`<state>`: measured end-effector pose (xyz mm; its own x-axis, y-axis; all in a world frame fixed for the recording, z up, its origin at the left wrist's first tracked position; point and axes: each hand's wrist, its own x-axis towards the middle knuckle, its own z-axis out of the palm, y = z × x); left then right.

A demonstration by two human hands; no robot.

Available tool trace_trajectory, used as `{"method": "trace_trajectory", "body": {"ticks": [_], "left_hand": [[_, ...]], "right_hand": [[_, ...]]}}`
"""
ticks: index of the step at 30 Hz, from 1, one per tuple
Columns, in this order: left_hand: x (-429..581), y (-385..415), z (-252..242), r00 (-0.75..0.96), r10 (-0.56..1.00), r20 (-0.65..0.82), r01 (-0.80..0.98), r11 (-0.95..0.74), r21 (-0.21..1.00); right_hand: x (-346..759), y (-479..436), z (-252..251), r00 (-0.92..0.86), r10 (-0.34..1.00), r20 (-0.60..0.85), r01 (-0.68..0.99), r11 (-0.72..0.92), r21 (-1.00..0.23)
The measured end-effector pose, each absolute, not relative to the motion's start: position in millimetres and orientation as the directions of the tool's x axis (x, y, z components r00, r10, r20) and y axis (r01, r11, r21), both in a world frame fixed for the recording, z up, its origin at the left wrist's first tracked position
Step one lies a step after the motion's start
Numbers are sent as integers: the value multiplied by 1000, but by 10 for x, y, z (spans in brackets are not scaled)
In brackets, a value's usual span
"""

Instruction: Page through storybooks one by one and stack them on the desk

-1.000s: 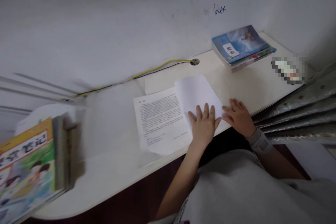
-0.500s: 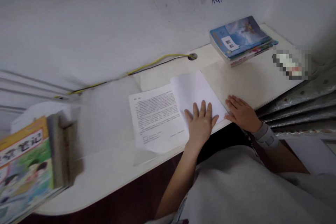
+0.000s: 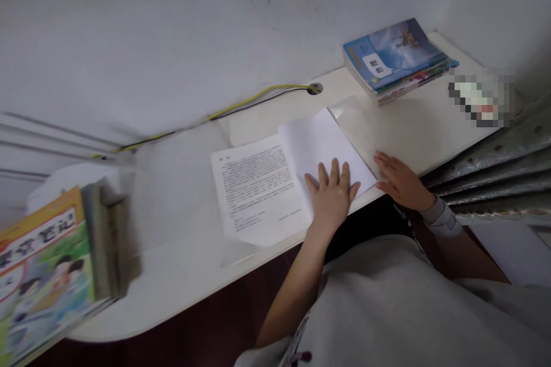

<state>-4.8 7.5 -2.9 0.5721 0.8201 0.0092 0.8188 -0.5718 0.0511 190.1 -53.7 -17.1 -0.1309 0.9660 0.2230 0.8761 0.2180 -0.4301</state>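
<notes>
Beneath a pale, scuffed wall point(image 3: 193, 40) runs a white bench point(image 3: 413, 132), where an open book point(image 3: 296, 192) lies near the front edge, printed page point(image 3: 256, 189) at left, blank page point(image 3: 322, 140) at right. The person's left hand point(image 3: 330, 196) rests palm down on the blank page, fingers spread, grasping nothing. Just beside that page's right edge is the right hand point(image 3: 402, 184), opened out and holding nothing (whether its thumb touches the paper, I cannot tell). A grey band point(image 3: 441, 218) circles the right wrist. Farther out, a stack of books point(image 3: 396, 57) lies behind and to the right, near a pixelated object point(image 3: 480, 100). A yellow cable point(image 3: 279, 86) leads to a round hole point(image 3: 315, 89) near the wall.
</notes>
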Motion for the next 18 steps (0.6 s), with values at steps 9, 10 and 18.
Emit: {"method": "trace_trajectory", "body": {"ticks": [9, 10, 18], "left_hand": [[48, 138, 19, 538, 843, -20, 840, -534, 98], [62, 137, 18, 577, 817, -14, 813, -572, 110], [186, 81, 64, 661, 751, 12, 741, -655, 147]], "right_hand": [[1925, -543, -149, -125, 964, 236, 854, 226, -469], [1922, -543, -149, -124, 963, 240, 853, 228, -470], [1912, -538, -154, -107, 962, 253, 838, 224, -498]]}}
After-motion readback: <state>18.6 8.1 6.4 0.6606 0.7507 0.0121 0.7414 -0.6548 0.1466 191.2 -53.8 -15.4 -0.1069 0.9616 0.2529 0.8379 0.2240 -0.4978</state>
